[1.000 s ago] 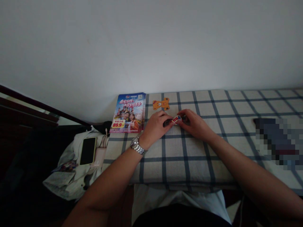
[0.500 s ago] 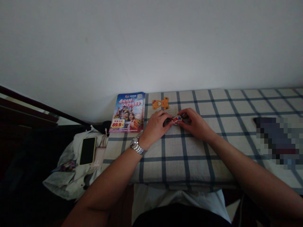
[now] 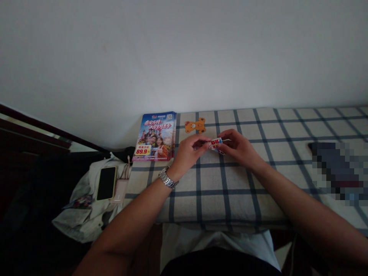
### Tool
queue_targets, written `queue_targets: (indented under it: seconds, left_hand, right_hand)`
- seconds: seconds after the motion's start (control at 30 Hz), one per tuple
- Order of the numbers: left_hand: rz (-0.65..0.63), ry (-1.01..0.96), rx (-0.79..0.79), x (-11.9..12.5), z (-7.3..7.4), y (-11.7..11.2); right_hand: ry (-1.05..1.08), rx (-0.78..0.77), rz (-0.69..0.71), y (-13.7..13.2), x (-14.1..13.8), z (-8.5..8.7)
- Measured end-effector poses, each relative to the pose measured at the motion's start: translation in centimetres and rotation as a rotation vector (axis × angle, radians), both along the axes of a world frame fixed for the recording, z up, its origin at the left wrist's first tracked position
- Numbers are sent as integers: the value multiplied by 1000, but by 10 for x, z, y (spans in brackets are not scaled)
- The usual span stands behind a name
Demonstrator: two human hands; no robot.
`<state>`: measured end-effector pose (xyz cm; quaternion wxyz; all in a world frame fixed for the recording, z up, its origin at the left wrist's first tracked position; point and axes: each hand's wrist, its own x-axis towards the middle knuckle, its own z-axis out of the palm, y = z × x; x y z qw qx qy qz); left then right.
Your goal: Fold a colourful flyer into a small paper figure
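Both my hands meet over the checked cloth (image 3: 212,191), pinching a small folded piece of printed paper (image 3: 215,143) with red, white and blue marks. My left hand (image 3: 188,153), a metal watch (image 3: 167,179) on its wrist, grips the paper's left end with closed fingers. My right hand (image 3: 240,148) grips its right end, fingers curled. The paper is lifted slightly off the cloth. An orange bear-shaped cutout (image 3: 195,125) lies flat just beyond my hands.
A colourful leaflet (image 3: 156,136) marked 89.9 lies at the cloth's far left corner against the white wall. To the left, lower down, a phone (image 3: 106,183) and a pink power bank (image 3: 120,191) rest on crumpled fabric. A blurred dark patch (image 3: 339,168) sits on the right.
My hands have raised the folded paper a little off the cloth and turned it; my left fingers shifted from covering its end to pinching it.
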<state>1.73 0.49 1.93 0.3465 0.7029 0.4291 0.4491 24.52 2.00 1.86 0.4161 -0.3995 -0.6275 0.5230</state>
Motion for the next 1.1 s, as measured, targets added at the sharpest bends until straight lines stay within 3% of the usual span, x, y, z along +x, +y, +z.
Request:
queue_targets:
  seconds: [0.2, 0.47, 1.1]
  left_hand:
    - [-18, -46, -19, 1, 4, -1]
    - [-121, -170, -123, 2, 2, -1]
    - [-80, -269, -168, 4, 3, -2]
  right_hand:
    - [-27, -55, -7, 0, -1, 5]
    - [-14, -31, -122, 0, 0, 7]
    - [-86, 75, -144, -3, -2, 10]
